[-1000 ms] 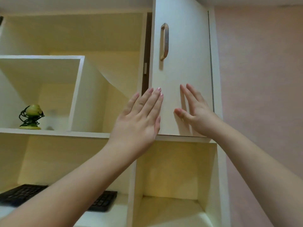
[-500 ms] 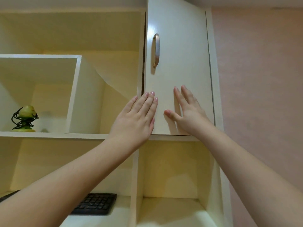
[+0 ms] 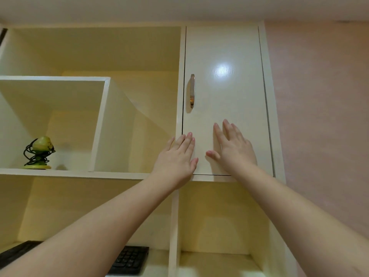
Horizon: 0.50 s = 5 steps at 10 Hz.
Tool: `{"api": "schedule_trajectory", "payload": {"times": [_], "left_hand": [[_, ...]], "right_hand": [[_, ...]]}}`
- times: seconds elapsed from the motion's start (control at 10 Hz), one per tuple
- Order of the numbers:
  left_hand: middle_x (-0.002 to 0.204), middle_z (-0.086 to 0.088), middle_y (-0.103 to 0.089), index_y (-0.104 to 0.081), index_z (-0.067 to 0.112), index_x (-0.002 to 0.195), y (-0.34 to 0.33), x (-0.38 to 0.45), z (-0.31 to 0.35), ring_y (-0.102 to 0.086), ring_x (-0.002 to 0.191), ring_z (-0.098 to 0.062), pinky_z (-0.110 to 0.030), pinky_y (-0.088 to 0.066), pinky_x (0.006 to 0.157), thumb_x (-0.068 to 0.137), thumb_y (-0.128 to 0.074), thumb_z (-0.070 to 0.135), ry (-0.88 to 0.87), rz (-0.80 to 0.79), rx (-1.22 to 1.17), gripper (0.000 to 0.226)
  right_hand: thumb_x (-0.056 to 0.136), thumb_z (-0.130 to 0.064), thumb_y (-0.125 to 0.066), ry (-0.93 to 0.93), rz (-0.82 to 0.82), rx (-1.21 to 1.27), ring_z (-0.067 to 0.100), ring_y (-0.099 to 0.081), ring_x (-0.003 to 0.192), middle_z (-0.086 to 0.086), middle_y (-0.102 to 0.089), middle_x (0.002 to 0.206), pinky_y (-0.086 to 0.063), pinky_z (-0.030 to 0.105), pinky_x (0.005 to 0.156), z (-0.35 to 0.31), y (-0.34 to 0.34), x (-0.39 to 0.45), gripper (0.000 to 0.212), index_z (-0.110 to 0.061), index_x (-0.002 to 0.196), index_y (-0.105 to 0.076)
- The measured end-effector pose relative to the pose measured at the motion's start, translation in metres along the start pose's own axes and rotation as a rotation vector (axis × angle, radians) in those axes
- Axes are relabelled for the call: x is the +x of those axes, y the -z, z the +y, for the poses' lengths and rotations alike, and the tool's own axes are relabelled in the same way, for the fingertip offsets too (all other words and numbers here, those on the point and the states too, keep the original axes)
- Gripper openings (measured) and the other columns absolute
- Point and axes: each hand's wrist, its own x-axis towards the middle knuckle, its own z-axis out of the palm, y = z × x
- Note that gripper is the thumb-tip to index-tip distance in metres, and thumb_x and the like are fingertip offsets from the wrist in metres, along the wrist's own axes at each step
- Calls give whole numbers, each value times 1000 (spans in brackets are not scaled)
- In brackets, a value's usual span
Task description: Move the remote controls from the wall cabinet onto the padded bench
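The white wall cabinet door (image 3: 225, 56) with a metal handle (image 3: 192, 90) lies flush with its frame, closed. My left hand (image 3: 176, 158) rests flat on the door's lower left corner, fingers spread. My right hand (image 3: 232, 148) presses flat on the lower part of the door, fingers apart. Neither hand holds anything. No remote control and no padded bench is in view; the inside of the cabinet is hidden behind the door.
Open cream shelves (image 3: 69, 171) fill the left side. A green ornament wrapped in black cable (image 3: 39, 152) stands on the middle shelf. A black keyboard (image 3: 129, 260) lies on the lower shelf. A pink wall (image 3: 323, 116) is on the right.
The cabinet door swung from ajar to fully closed under both flat hands. The view shifted, with the hands now lower on the door.
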Motion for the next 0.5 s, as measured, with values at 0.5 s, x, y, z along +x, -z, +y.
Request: {"api": "schedule_trajectory", "payload": {"times": [0.5], "left_hand": [[162,0,-10,-10,16,153,49,-24,-11,-3,148,-15,-45,-1,119,100,-19,44,-53,-105,-46,61]], "right_hand": [[96,-46,-39,-77,-279,174,16,-4,147,-2,-2,161,-14,40,119,-4,47,-44,71,-18,153,-6]]}}
